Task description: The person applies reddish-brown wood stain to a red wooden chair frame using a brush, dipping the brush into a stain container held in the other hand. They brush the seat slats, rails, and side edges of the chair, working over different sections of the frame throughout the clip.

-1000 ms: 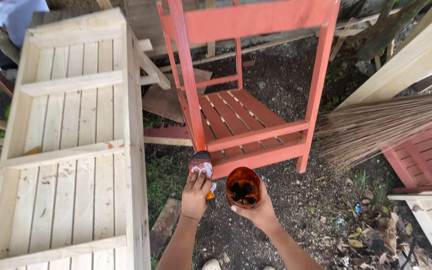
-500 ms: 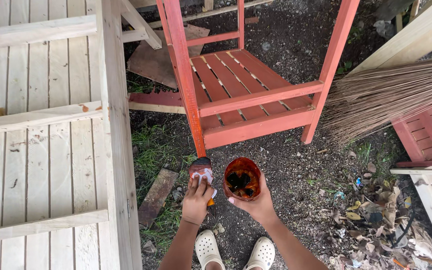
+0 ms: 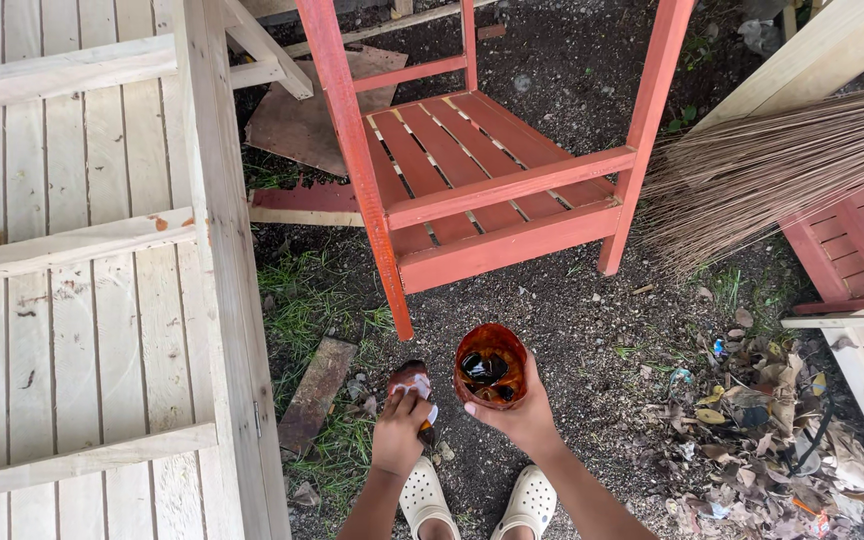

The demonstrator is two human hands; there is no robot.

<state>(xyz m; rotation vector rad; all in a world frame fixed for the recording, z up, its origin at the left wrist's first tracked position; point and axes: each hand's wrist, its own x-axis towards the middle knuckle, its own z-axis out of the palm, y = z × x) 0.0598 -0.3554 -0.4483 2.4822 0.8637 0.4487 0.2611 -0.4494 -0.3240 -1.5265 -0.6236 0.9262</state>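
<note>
My right hand [image 3: 520,418] grips a small round container [image 3: 490,364] with dark reddish-brown liquid in it, held upright in front of me. Just to its left, my left hand [image 3: 399,432] holds a stained brush or rag [image 3: 411,381] with a white and dark reddish tip, close to the container's rim but outside it. Ahead stands a red-painted wooden chair frame [image 3: 497,190] with a slatted seat; its near left leg [image 3: 382,250] ends just above my left hand.
A large unpainted wooden slatted frame [image 3: 102,260] lies along the left. A bundle of dry broom straws [image 3: 772,170] juts in from the right over red-painted slats [image 3: 862,240]. Dead leaves and litter [image 3: 762,430] cover the ground at right. A flat board [image 3: 317,390] lies in grass. My white clogs [image 3: 472,500] show below.
My view has tilted down and closer to the ground, so my clogs now show. Both hands keep the container and brush together in front of me.
</note>
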